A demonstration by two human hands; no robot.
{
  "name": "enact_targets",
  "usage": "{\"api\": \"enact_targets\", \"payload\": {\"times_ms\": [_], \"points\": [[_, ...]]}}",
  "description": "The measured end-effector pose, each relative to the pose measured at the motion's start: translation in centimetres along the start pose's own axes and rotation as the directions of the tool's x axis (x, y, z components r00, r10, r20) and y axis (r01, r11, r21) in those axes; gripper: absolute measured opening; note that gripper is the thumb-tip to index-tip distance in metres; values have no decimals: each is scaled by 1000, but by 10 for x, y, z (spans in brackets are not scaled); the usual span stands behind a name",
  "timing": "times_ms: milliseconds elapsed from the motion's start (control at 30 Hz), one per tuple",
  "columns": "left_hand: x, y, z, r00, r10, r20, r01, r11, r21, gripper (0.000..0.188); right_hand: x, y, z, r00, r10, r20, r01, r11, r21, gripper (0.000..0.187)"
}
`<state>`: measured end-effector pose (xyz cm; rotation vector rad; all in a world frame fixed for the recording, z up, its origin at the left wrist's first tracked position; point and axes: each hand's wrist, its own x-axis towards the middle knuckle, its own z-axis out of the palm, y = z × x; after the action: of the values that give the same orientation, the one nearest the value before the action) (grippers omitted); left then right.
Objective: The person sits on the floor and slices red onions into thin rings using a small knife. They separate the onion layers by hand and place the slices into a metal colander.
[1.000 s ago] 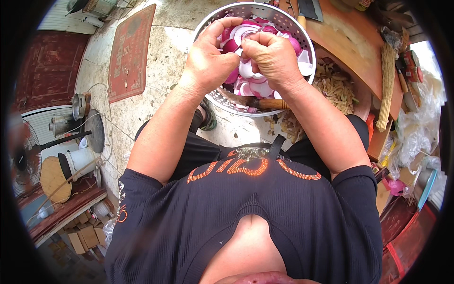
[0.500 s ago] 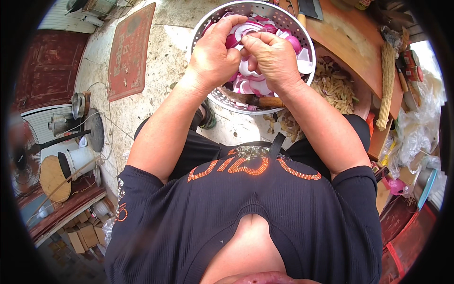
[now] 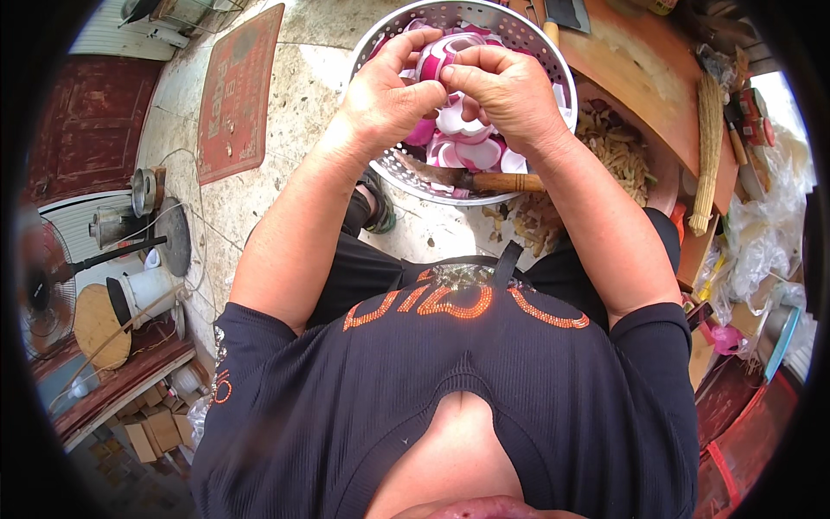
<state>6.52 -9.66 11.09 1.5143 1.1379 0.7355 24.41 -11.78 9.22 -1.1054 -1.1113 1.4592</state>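
Observation:
Both hands are over a perforated metal colander (image 3: 367,60) filled with cut red onion (image 3: 471,149). My left hand (image 3: 393,99) is closed around one side of a purple and white onion piece (image 3: 439,57). From the other side, my right hand (image 3: 510,91) pinches the same piece between thumb and fingers. A knife with a wooden handle (image 3: 506,182) lies across the near part of the colander, its dark blade over the onions. Part of the onion pile is hidden under my hands.
Onion skins and pale scraps (image 3: 609,156) lie in a heap to the colander's right, below a wooden table (image 3: 648,60). A cleaver (image 3: 568,15) rests on the table near a straw brush (image 3: 707,156). On the left are a red mat (image 3: 240,95) and a fan (image 3: 47,285).
The onion piece now shows clearly, raised between my hands. My right hand has shifted slightly right. The knife handle sits a bit further right.

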Motion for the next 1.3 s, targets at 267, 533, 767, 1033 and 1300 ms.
{"api": "enact_targets", "payload": {"times_ms": [267,533,767,1033,1300], "points": [[4,3,1,993,-69,-99,67,997,-29,51,-5,5,7,995,-48,-82,36,989,-146,20],[15,3,-24,945,-220,-241,109,908,-404,49,-5,7,2,990,-141,16,139,944,-300,23],[20,-6,-44,971,-198,-136,76,789,-609,41,3,27,-5,973,-224,57,215,783,-583,26],[10,2,-25,998,-66,23,67,809,-584,59,-1,11,0,847,-529,59,459,670,-583,31],[8,-6,-15,980,-44,194,169,695,-698,56,-4,15,4,785,-587,198,545,503,-671,23]]}}
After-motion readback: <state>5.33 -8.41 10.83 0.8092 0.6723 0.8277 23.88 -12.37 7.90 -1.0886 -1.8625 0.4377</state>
